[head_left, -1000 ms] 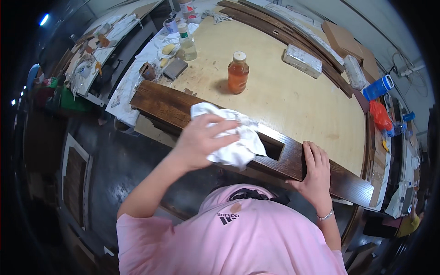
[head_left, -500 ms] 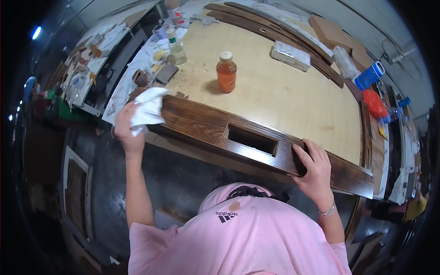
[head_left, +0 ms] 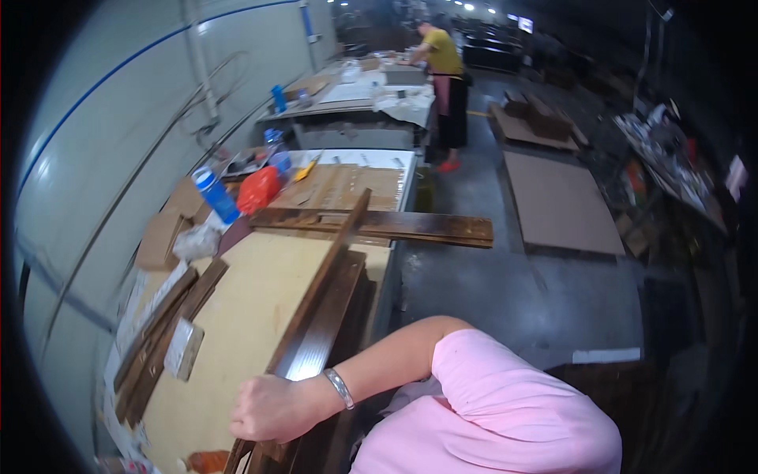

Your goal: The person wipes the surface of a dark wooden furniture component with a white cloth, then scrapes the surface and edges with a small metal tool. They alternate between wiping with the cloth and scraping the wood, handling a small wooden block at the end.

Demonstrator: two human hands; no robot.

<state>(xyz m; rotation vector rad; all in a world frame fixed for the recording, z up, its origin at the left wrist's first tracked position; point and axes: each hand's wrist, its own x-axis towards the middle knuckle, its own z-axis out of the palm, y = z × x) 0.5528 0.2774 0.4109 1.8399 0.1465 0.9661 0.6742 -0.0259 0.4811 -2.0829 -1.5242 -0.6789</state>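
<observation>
My right hand, with a silver bracelet at the wrist, is closed around the near part of a long dark brown wooden board. The board runs away from me along the table's right side, and its far end crosses over other dark boards lying crosswise. Right beside it shows another glossy brown wooden surface; I cannot tell whether it is a separate piece. My fingertips are partly hidden behind the fist. My left hand is out of the picture.
On the pale tabletop lie a wrapped block, dark wooden strips and a bottle of amber liquid. Beyond are a blue bottle and a red plastic bag. A person in a yellow top works farther off.
The view has swung to the right. My left hand and its white cloth have left the picture. My right hand now grips the board, where before its fingers rested on top.
</observation>
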